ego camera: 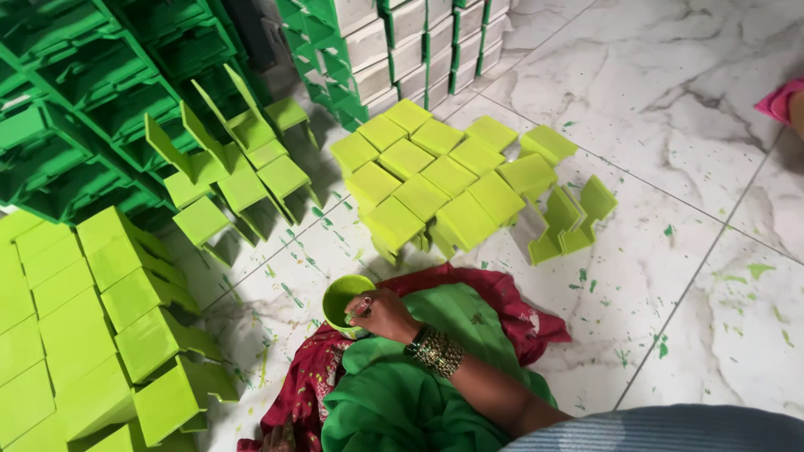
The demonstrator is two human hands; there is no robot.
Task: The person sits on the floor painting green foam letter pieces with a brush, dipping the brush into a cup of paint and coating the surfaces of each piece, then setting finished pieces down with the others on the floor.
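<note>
— Grey-blue cloth (670, 428) fills the near right corner, and from under it a forearm with a stack of bangles (435, 350) reaches left to the right hand (383, 315). How are those fingers set?

— Curled over the near rim of a small lime-green cup (345, 303), thumb and fingertips pinching it. The cup sits on the marble floor (670, 100) at the edge of the red and green fabric (402, 393), just near of the block cluster. The left hand isn't in view.

— What worries you?

— I'd say the cup tips if the wrist rolls; the grip is on one side of the rim only. Whatever is in it would likely run onto the fabric or the tiles, already flecked with green.

— And the blocks?

— The light-green blocks (427, 188) stand close together just beyond the cup; a swing of the forearm could knock the nearest ones over. More wedge-shaped pieces (126, 335) lie tight on the left.

— So where's room?

— To the right and far right: bare marble, apart from two small stands (574, 219). The dark-green stacked pieces (75, 92) wall off the far left, and the white-and-green boxes (394, 46) close the far middle.
</note>
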